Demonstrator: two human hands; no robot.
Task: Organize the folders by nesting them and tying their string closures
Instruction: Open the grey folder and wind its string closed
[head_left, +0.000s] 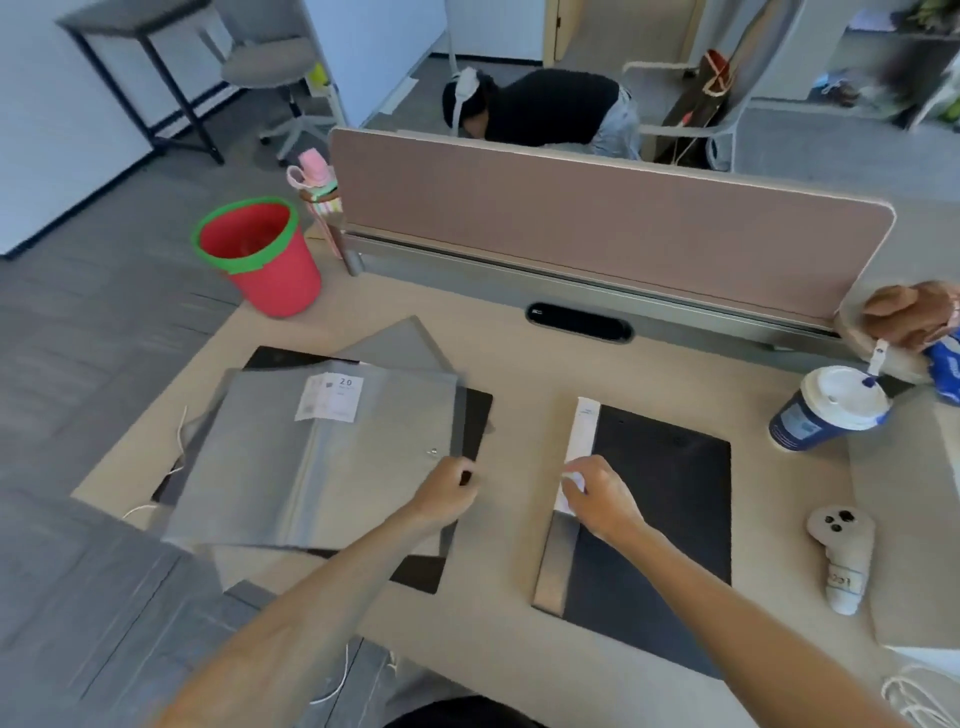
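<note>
A grey folder (311, 457) with a white label reading 20 lies on top of a pile of grey and black folders at the left of the desk. My left hand (447, 493) grips its right edge, near a small metal button, and the folder looks blurred and slightly lifted. To the right lies a black folder (660, 499) with a grey and white spine along its left side. My right hand (597, 493) rests on that spine with the fingers pinched on its white part. Thin white strings (182, 431) trail from the left pile.
A lidded paper coffee cup (831, 408) stands at the right, with a white controller (841, 556) in front of it and a plush toy (909, 312) behind. A pink divider panel (597, 218) closes the desk's back. A red bucket (265, 254) sits on the floor; another person bends beyond the divider.
</note>
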